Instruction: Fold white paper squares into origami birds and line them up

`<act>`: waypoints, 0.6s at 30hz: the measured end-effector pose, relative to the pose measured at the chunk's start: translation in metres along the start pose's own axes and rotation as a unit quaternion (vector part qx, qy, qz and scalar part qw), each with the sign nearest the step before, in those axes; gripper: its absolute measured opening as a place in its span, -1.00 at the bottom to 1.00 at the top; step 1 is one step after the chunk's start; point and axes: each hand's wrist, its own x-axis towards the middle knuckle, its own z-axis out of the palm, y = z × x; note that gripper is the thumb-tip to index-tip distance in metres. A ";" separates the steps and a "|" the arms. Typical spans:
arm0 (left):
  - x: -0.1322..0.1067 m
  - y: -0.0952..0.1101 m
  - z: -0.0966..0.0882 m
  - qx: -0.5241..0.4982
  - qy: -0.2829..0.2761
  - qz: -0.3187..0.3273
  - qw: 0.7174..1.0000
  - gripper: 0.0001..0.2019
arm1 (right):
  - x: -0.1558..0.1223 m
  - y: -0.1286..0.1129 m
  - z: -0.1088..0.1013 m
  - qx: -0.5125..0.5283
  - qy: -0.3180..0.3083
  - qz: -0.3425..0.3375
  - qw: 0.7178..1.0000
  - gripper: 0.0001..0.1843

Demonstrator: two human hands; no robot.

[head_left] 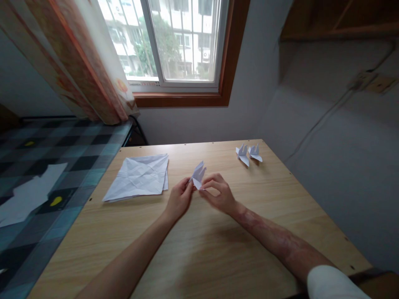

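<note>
A small white origami crane (198, 174) is held above the middle of the wooden table (199, 257). My left hand (180, 198) is closed, pinching the crane's left side between thumb and fingers. On the other side, my right hand (220, 193) is closed too, with thumb and index fingertip pinching its lower right tip. Two more folded paper cranes, one (242, 155) beside the other (255, 153), stand at the table's far right corner. Left of my hands lies a small stack of creased white paper sheets (140, 176).
A bed with a checked cover (77, 158) adjoins the table's left side, with loose white paper (34, 193) on it. A window (187, 41) and curtain (93, 62) are beyond. Along the right wall a cable (321, 118) runs down from a socket.
</note>
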 end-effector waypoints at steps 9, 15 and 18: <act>0.000 -0.002 -0.001 -0.111 -0.048 -0.028 0.992 -0.57 | 0.002 0.005 0.003 -0.028 -0.085 -0.025 0.996 -0.93; -0.003 0.003 -0.001 -0.104 -0.044 -0.045 0.993 -0.58 | 0.002 -0.001 0.000 -0.012 -0.007 0.020 1.000 -0.79; -0.004 0.002 -0.001 -0.129 -0.065 -0.057 0.988 -0.57 | 0.000 0.005 0.001 0.008 0.074 0.068 0.995 -0.54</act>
